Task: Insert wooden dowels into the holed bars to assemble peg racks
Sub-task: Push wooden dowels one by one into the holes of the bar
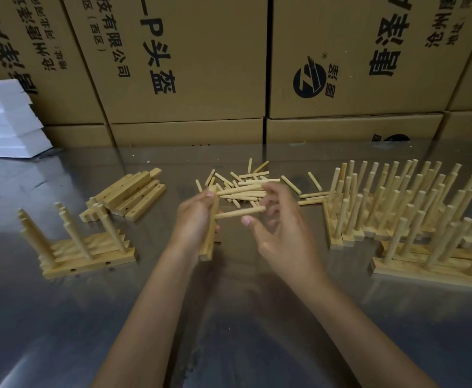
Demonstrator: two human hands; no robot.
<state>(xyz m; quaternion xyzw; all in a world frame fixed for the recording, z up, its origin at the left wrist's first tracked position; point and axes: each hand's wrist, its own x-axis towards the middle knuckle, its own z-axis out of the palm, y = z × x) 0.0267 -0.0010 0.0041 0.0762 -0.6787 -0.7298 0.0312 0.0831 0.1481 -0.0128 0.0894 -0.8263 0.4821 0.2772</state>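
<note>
Your left hand [198, 217] is gripping a holed bar [210, 229], fingers curled round its upper half, the bar standing nearly upright with its lower end hanging free below your palm. Two dowels are sticking out sideways from the bar toward your other hand: a lower dowel [239, 213] and an upper dowel [240, 189]. Your right hand [281, 228] is hovering around the far tips of these, fingers loosely spread and half curled; the fingertips are blurred, so whether they are actually pinching a dowel cannot be told.

Just beyond your fingers, a scatter of loose dowels [257, 177] is lying on the shiny metal table [61, 317]. Off to the left of your left hand, a few part-filled racks [86, 253] are standing, and beyond them a stack of empty bars [134, 194] is lying flat. To the right of your right hand, finished peg racks [402, 208] are crowding together, pegs up. Behind everything, printed cardboard boxes [201, 65] are forming a wall, with white foam blocks [5, 121] at the far left.
</note>
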